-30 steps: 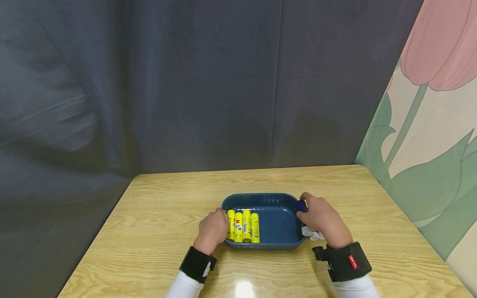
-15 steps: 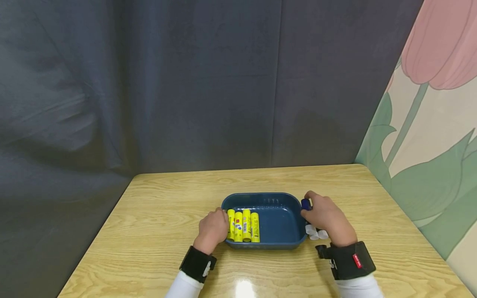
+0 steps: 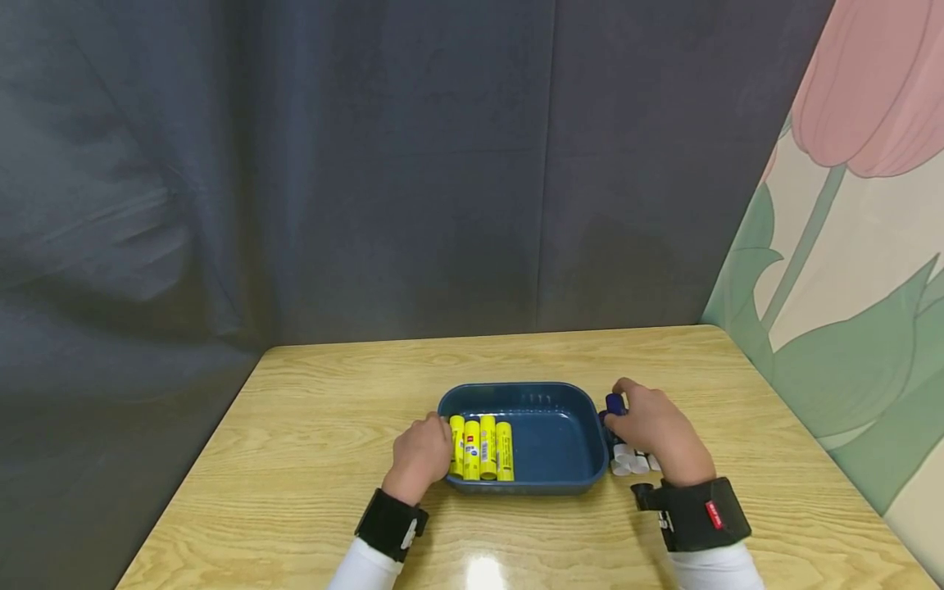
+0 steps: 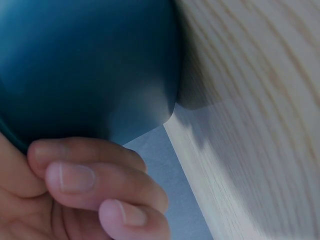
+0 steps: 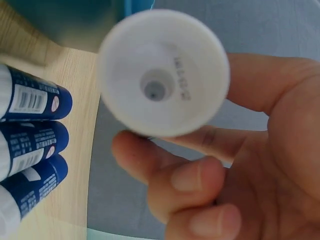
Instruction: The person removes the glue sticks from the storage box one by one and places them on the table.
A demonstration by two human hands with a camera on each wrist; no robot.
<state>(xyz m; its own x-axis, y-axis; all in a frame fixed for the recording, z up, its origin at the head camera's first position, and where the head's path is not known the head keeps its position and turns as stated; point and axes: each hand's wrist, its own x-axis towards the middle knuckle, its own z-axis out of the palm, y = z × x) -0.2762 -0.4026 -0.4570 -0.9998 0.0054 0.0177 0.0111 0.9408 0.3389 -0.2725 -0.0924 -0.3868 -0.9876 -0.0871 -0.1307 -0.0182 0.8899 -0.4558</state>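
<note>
My left hand (image 3: 422,451) grips the left rim of a blue tray (image 3: 560,487); in the left wrist view its fingers (image 4: 105,182) curl by the tray's outer wall (image 4: 90,65). Inside the tray, several yellow glue sticks (image 3: 487,447) lie side by side at the left end. Just past the tray's right end, my right hand (image 3: 656,426) pinches a dark blue glue stick (image 3: 615,403) between thumb and fingers. Its round white base (image 5: 162,72) faces the right wrist camera. Three more blue glue sticks with white ends (image 5: 30,137) lie on the table beside the tray.
The wooden table (image 3: 332,393) extends around the tray on all sides. A dark grey curtain (image 3: 413,180) hangs behind its far edge, and a wall with a painted tulip (image 3: 863,98) stands to the right.
My right hand has moved to the right, away from the tray's right rim, with the blue glue stick. More white ends show beside the tray. The left hand and yellow glue sticks have stayed put.
</note>
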